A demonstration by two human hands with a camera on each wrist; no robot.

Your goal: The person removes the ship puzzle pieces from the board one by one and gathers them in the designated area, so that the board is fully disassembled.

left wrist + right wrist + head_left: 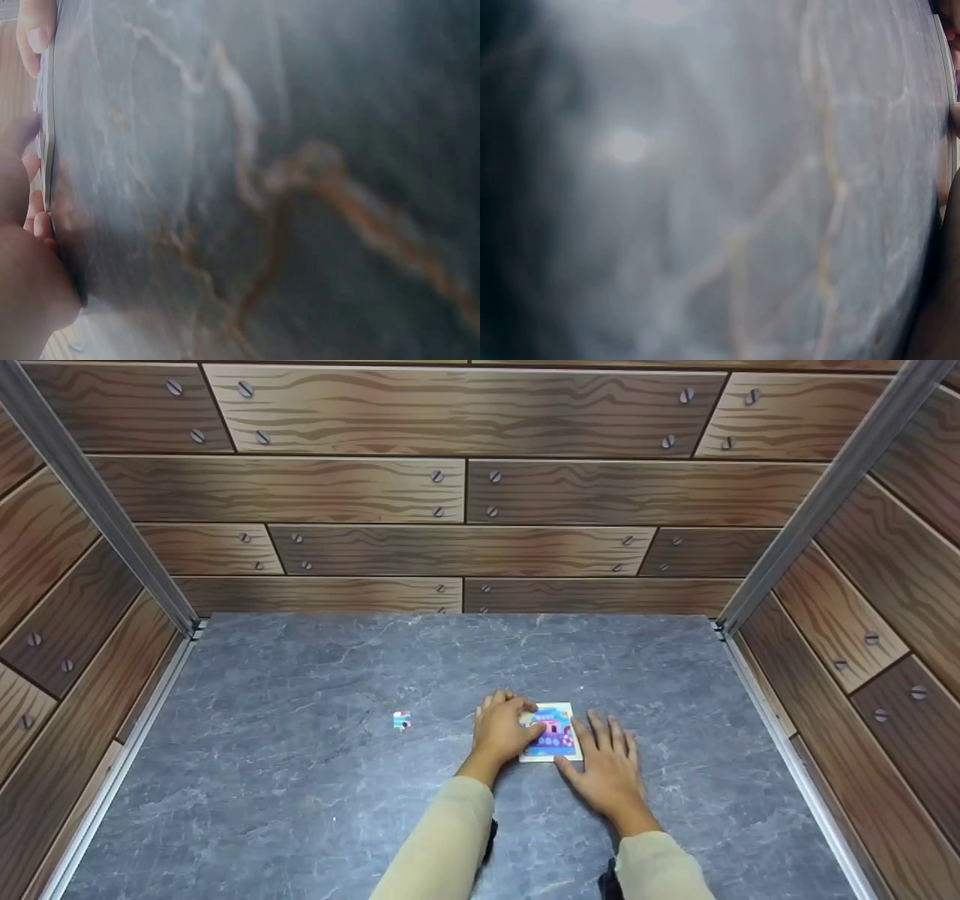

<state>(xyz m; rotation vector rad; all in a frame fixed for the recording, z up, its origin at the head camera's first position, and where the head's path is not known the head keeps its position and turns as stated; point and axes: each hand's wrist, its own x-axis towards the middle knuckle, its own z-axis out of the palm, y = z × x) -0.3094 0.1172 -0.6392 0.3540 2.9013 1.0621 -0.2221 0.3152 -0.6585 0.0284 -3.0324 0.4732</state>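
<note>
Head view shows a small, colourful board flat on the grey table, between the two hands. The left hand is bent at its left side, thumb and index finger over the picture; whether they pinch anything between them I cannot tell. The right hand lies open along the right edge, fingers spread, thumb by the lower corner, gripping nothing as far as I can see. A loose piece lies well apart to the left. Both wrist views catch the board only edge-on. My reading is that the left hand is seating or adjusting part of the picture while the right steadies it. The next move probably calls for settling that part, then fetching the loose piece without shifting the board.
</note>
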